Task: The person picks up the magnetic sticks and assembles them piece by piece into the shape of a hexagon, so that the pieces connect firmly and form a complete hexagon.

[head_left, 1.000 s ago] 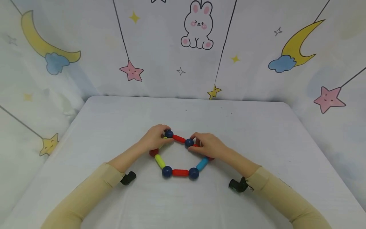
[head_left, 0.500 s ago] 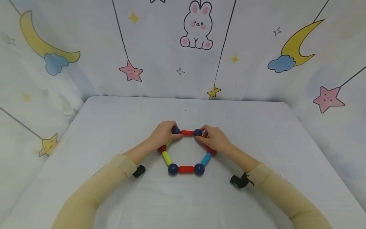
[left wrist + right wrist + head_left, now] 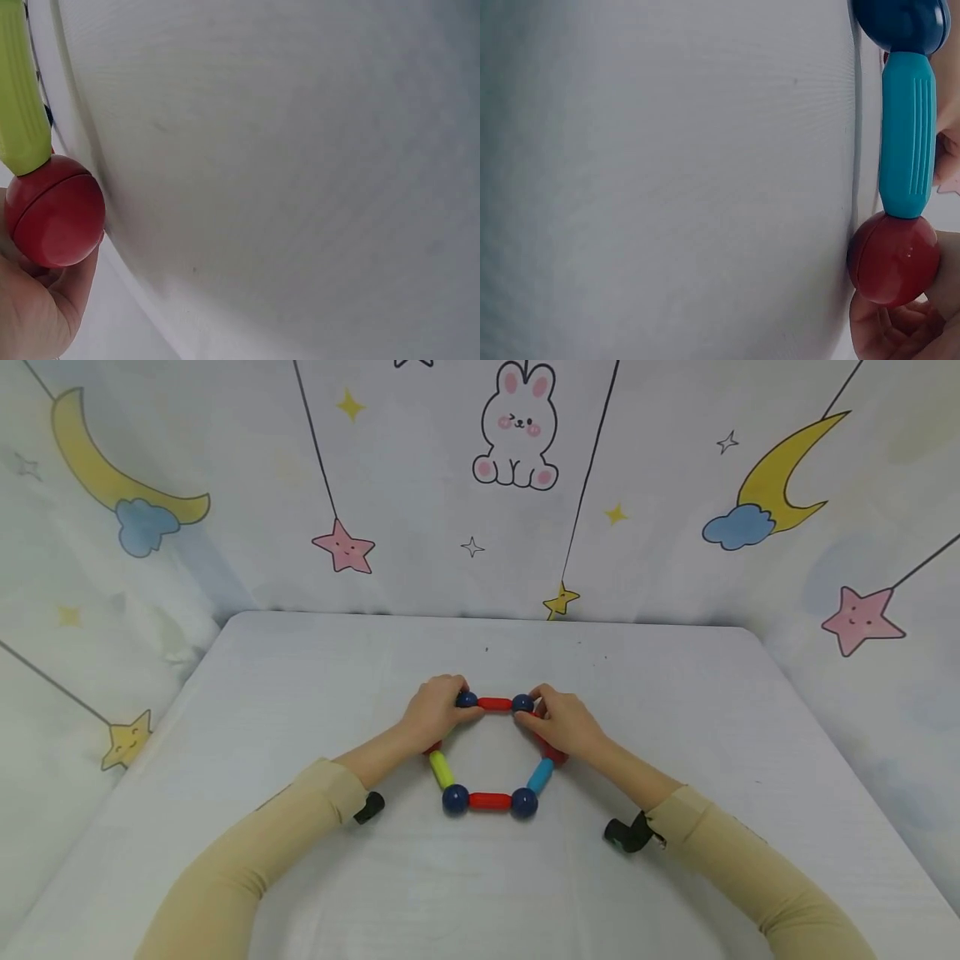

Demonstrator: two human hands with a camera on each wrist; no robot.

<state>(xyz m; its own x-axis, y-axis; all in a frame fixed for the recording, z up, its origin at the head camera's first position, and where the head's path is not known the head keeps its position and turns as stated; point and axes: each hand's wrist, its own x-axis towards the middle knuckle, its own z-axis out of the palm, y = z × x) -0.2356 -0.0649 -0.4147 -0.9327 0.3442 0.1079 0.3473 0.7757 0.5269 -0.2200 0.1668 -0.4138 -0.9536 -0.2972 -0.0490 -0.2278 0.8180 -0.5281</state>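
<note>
A six-sided ring of magnetic rods and balls lies on the white table. My left hand (image 3: pixel 435 714) pinches the far-left dark blue ball (image 3: pixel 467 699). The far-right dark blue ball (image 3: pixel 522 702) is between the thumb and fingers of my right hand (image 3: pixel 564 722). A red rod (image 3: pixel 495 703) joins these two balls. Nearest me, another red rod (image 3: pixel 490 802) links two more blue balls. The left side shows a yellow-green rod (image 3: pixel 442 770) and a red ball (image 3: pixel 56 214), partly hidden by my hand. On the right are a light blue rod (image 3: pixel 907 135) and a red ball (image 3: pixel 895 259).
The white-covered table (image 3: pixel 480 893) spreads around the ring. A pale cloth (image 3: pixel 420 485) with a rabbit, stars and moons hangs behind. Black wrist cameras (image 3: pixel 628 835) sit under both sleeves.
Both hands have shifted right and away from me with the ring. The tilted far red rod has come level, and the ring looks more even. Little moved in the last half second.
</note>
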